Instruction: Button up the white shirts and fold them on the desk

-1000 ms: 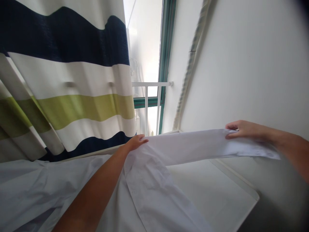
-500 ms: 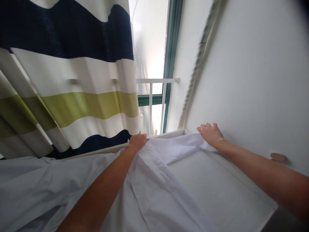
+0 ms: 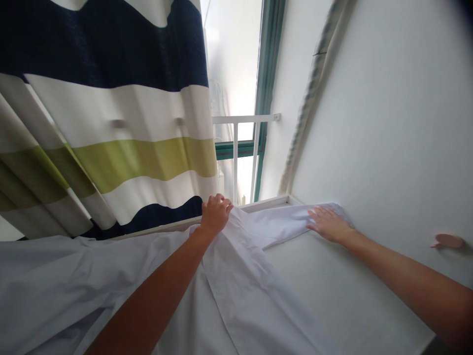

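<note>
A white shirt [image 3: 236, 296] lies spread over a white table [image 3: 332, 296]. Its sleeve [image 3: 281, 224] stretches to the right along the table's far edge. My left hand [image 3: 215, 213] is closed, pinching the shirt at the shoulder near the far edge. My right hand [image 3: 328, 224] lies flat with fingers spread on the sleeve's end, pressing it against the table beside the wall.
A striped curtain [image 3: 111, 123] in navy, white and green hangs at the left behind the table. A window with a white rail [image 3: 244, 119] is at the back. A white wall [image 3: 388, 123] runs along the right, with a small round knob [image 3: 448, 240] on it.
My right hand carried the sleeve from the air down to the table's far corner, let go of it and now presses it flat. My left hand stayed at the shoulder.
</note>
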`<control>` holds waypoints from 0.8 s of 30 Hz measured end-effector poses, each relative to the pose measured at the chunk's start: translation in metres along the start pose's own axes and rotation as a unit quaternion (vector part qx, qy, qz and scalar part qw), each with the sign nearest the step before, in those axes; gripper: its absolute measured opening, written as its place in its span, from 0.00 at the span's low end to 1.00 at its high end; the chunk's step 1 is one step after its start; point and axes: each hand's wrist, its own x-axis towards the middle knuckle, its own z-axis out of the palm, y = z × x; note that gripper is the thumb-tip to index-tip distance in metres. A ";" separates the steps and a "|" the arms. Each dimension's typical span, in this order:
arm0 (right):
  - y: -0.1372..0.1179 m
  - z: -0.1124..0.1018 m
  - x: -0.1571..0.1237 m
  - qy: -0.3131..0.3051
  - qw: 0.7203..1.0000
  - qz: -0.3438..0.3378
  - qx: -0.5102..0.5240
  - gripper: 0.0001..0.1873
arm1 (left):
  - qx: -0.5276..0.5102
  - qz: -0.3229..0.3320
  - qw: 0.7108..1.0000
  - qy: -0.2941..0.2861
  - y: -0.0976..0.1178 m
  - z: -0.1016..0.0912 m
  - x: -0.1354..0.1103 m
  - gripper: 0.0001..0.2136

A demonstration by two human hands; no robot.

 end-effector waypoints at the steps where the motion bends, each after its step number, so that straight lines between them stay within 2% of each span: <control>1: 0.002 0.000 -0.003 0.012 1.000 0.009 -0.004 0.31 | 0.002 -0.008 1.000 -0.003 -0.008 -0.008 -0.011 0.16; 3: -0.005 -0.003 -0.007 0.048 0.998 0.043 -0.012 0.30 | 0.007 -0.023 1.000 -0.020 -0.028 -0.025 -0.036 0.15; 5: -0.025 -0.007 -0.008 0.086 0.994 0.070 -0.013 0.30 | 0.010 -0.040 0.998 -0.055 -0.053 -0.044 -0.065 0.15; 7: -0.052 -0.008 -0.008 0.104 0.993 0.051 0.001 0.31 | 0.010 -0.074 0.993 -0.086 -0.080 -0.061 -0.096 0.16; 10: -0.087 -0.001 -0.004 0.056 0.997 -0.021 0.050 0.32 | 0.022 -0.141 0.984 -0.109 -0.120 -0.085 -0.140 0.15; 13: -0.095 0.014 0.002 -0.030 0.995 -0.026 0.097 0.34 | 0.039 -0.191 0.972 -0.134 -0.142 -0.109 -0.181 0.13; 16: -0.083 0.025 0.007 -0.067 0.990 0.025 0.119 0.38 | 0.042 -0.205 0.965 -0.160 -0.137 -0.127 -0.217 0.11; 19: -0.085 0.016 0.009 -0.026 0.992 0.041 0.114 0.33 | 0.028 -0.199 0.961 -0.191 -0.115 -0.130 -0.239 0.08; 22: -0.124 -0.020 -0.001 0.052 0.991 -0.019 0.122 0.27 | 0.004 -0.171 0.964 -0.202 -0.098 -0.114 -0.236 0.11; 24: -0.167 -0.055 -0.016 0.105 0.966 -0.127 0.201 0.24 | -0.001 -0.168 0.967 -0.194 -0.094 -0.097 -0.220 0.16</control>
